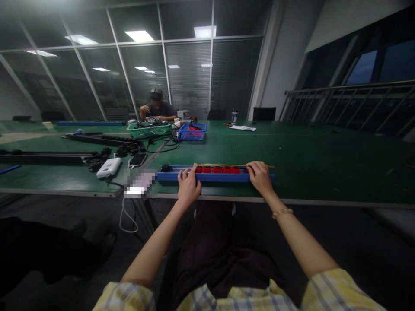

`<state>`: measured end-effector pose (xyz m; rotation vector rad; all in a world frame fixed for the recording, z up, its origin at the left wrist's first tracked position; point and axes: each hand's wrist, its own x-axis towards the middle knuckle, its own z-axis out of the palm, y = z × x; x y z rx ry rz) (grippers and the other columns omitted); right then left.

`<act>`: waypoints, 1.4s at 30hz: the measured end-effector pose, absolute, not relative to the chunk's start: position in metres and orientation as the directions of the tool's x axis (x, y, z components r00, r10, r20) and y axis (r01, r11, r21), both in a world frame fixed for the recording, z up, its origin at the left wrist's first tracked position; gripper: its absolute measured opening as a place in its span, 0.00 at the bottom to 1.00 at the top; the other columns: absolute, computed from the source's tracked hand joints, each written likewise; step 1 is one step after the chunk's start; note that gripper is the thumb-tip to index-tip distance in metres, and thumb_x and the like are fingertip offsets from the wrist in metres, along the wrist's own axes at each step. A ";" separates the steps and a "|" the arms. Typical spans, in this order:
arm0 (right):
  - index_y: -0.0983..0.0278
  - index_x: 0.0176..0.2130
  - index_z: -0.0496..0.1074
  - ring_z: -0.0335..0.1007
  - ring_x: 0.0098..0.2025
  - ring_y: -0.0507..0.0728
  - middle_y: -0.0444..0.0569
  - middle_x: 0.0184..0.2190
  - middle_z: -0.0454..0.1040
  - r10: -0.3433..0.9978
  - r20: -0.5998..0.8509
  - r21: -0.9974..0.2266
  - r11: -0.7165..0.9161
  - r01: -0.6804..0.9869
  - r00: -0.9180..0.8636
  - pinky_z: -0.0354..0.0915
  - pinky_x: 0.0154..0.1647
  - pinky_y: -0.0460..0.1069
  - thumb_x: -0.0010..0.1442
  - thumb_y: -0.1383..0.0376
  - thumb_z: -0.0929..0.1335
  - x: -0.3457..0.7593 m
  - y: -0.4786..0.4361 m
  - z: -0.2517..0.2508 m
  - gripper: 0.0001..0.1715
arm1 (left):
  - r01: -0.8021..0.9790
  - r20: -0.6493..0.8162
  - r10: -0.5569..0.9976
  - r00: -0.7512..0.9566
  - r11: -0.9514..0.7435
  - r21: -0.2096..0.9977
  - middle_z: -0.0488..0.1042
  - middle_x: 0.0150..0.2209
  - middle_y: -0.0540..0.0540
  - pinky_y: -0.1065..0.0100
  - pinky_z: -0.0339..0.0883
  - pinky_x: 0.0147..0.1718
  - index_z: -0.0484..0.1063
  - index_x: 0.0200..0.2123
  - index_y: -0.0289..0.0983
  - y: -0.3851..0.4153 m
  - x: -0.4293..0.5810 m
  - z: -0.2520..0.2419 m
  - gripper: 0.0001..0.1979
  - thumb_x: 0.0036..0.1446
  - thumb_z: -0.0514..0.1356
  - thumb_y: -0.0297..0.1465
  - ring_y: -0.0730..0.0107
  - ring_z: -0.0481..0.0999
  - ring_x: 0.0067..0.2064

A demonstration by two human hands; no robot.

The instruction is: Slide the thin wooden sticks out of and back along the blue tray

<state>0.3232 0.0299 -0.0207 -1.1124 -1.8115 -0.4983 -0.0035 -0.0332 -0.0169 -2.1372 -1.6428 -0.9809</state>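
Lying crosswise at the near edge of the green table [308,160], the long blue tray [171,176] of red blocks [217,169] runs left to right — left hand [188,186] resting fingers-spread mid-tray, right hand [260,176] curled over its right end — both equally close.

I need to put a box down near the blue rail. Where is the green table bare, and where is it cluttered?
Bare: the green table right of the blue rail, out to the white paper. Both hands, left hand and right hand, sit on the rail. Crowded: left, around the power bank, phone and baskets.
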 end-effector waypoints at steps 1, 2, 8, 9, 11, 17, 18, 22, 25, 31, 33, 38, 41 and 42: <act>0.61 0.42 0.74 0.67 0.46 0.63 0.54 0.40 0.77 0.481 0.861 -0.122 0.509 0.852 -0.164 0.61 0.48 0.58 0.68 0.62 0.61 0.323 0.030 -0.021 0.13 | 0.931 0.654 0.745 0.126 -0.316 0.181 0.64 0.67 0.42 0.46 0.41 0.68 0.50 0.70 0.36 -0.033 -0.004 -0.017 0.33 0.62 0.52 0.30 0.53 0.61 0.65; 0.61 0.42 0.74 0.67 0.46 0.63 0.54 0.40 0.77 0.482 0.861 -0.126 0.510 0.851 -0.162 0.61 0.48 0.58 0.68 0.62 0.61 0.323 0.030 -0.021 0.13 | 0.933 0.655 0.745 0.126 -0.314 0.177 0.64 0.66 0.42 0.45 0.42 0.68 0.49 0.70 0.36 -0.033 -0.004 -0.017 0.33 0.62 0.52 0.30 0.53 0.61 0.65; 0.61 0.41 0.74 0.68 0.44 0.63 0.53 0.40 0.77 0.492 0.854 -0.138 0.526 0.839 -0.168 0.61 0.48 0.58 0.68 0.62 0.61 0.325 0.034 -0.023 0.13 | 0.936 0.656 0.743 0.131 -0.312 0.166 0.63 0.67 0.43 0.45 0.43 0.67 0.49 0.70 0.36 -0.034 -0.003 -0.016 0.34 0.62 0.52 0.30 0.52 0.61 0.64; 0.61 0.41 0.74 0.68 0.44 0.62 0.53 0.39 0.77 0.495 0.852 -0.139 0.527 0.839 -0.170 0.61 0.48 0.58 0.68 0.62 0.61 0.326 0.034 -0.023 0.13 | 0.936 0.657 0.742 0.131 -0.311 0.165 0.63 0.67 0.43 0.45 0.43 0.67 0.50 0.70 0.36 -0.034 -0.003 -0.016 0.34 0.62 0.52 0.30 0.51 0.61 0.64; 0.61 0.40 0.74 0.68 0.44 0.62 0.53 0.39 0.77 0.497 0.851 -0.140 0.530 0.837 -0.172 0.61 0.48 0.57 0.68 0.62 0.61 0.326 0.034 -0.023 0.12 | 0.937 0.659 0.741 0.130 -0.309 0.163 0.62 0.68 0.43 0.45 0.43 0.67 0.50 0.70 0.36 -0.034 -0.003 -0.016 0.34 0.61 0.52 0.30 0.51 0.61 0.64; 0.60 0.40 0.73 0.68 0.44 0.62 0.52 0.39 0.76 0.483 0.858 -0.140 0.545 0.827 -0.173 0.62 0.48 0.57 0.68 0.62 0.61 0.326 0.033 -0.022 0.12 | 0.937 0.659 0.741 0.127 -0.308 0.167 0.62 0.67 0.43 0.46 0.43 0.68 0.51 0.70 0.36 -0.034 -0.003 -0.016 0.34 0.61 0.52 0.30 0.52 0.61 0.64; 0.60 0.40 0.73 0.68 0.44 0.62 0.53 0.39 0.76 0.484 0.858 -0.143 0.545 0.826 -0.171 0.62 0.48 0.57 0.68 0.62 0.61 0.326 0.033 -0.023 0.12 | 0.936 0.659 0.741 0.127 -0.309 0.167 0.63 0.67 0.43 0.46 0.43 0.68 0.51 0.70 0.36 -0.035 -0.003 -0.016 0.34 0.61 0.52 0.30 0.52 0.61 0.64; 0.60 0.40 0.74 0.67 0.44 0.62 0.53 0.39 0.76 0.487 0.858 -0.152 0.544 0.825 -0.163 0.62 0.47 0.57 0.68 0.62 0.61 0.326 0.034 -0.023 0.13 | 0.935 0.662 0.739 0.127 -0.313 0.169 0.62 0.68 0.42 0.46 0.43 0.68 0.50 0.70 0.36 -0.035 -0.003 -0.015 0.34 0.61 0.52 0.30 0.52 0.61 0.64; 0.60 0.40 0.74 0.68 0.44 0.63 0.53 0.39 0.77 0.484 0.861 -0.153 0.540 0.827 -0.157 0.62 0.48 0.58 0.68 0.61 0.61 0.325 0.034 -0.023 0.13 | 0.933 0.663 0.738 0.126 -0.316 0.173 0.63 0.67 0.42 0.46 0.43 0.68 0.50 0.70 0.36 -0.036 -0.003 -0.015 0.34 0.61 0.52 0.30 0.52 0.61 0.64; 0.59 0.41 0.75 0.69 0.45 0.63 0.53 0.39 0.77 0.489 0.860 -0.166 0.542 0.824 -0.148 0.62 0.49 0.59 0.68 0.60 0.61 0.325 0.032 -0.021 0.15 | 0.934 0.664 0.738 0.122 -0.311 0.174 0.61 0.68 0.42 0.47 0.43 0.68 0.51 0.70 0.37 -0.036 -0.003 -0.015 0.34 0.61 0.52 0.30 0.53 0.61 0.64; 0.59 0.41 0.75 0.69 0.45 0.63 0.53 0.39 0.77 0.488 0.859 -0.166 0.552 0.817 -0.155 0.63 0.50 0.59 0.69 0.60 0.61 0.325 0.033 -0.021 0.15 | 0.938 0.661 0.741 0.114 -0.300 0.175 0.60 0.69 0.43 0.47 0.43 0.68 0.52 0.69 0.37 -0.035 -0.003 -0.015 0.34 0.60 0.53 0.30 0.53 0.61 0.64; 0.60 0.41 0.76 0.70 0.46 0.62 0.52 0.40 0.78 0.475 0.864 -0.167 0.584 0.795 -0.167 0.64 0.50 0.58 0.68 0.60 0.62 0.326 0.036 -0.025 0.14 | 0.943 0.652 0.750 0.112 -0.287 0.167 0.57 0.70 0.44 0.47 0.44 0.68 0.52 0.69 0.38 -0.036 -0.003 -0.016 0.33 0.60 0.53 0.30 0.53 0.60 0.65; 0.60 0.41 0.76 0.71 0.46 0.62 0.52 0.41 0.78 0.469 0.868 -0.175 0.597 0.783 -0.163 0.64 0.51 0.59 0.68 0.60 0.63 0.326 0.038 -0.027 0.14 | 0.944 0.653 0.749 0.114 -0.287 0.164 0.56 0.71 0.44 0.47 0.44 0.68 0.53 0.69 0.38 -0.036 -0.003 -0.016 0.33 0.60 0.53 0.30 0.53 0.60 0.65; 0.60 0.41 0.76 0.71 0.46 0.62 0.53 0.41 0.78 0.470 0.867 -0.177 0.604 0.777 -0.167 0.65 0.51 0.59 0.68 0.60 0.63 0.326 0.038 -0.027 0.14 | 0.943 0.653 0.749 0.115 -0.289 0.164 0.56 0.71 0.44 0.47 0.44 0.68 0.53 0.68 0.37 -0.036 -0.003 -0.016 0.33 0.60 0.53 0.30 0.53 0.60 0.65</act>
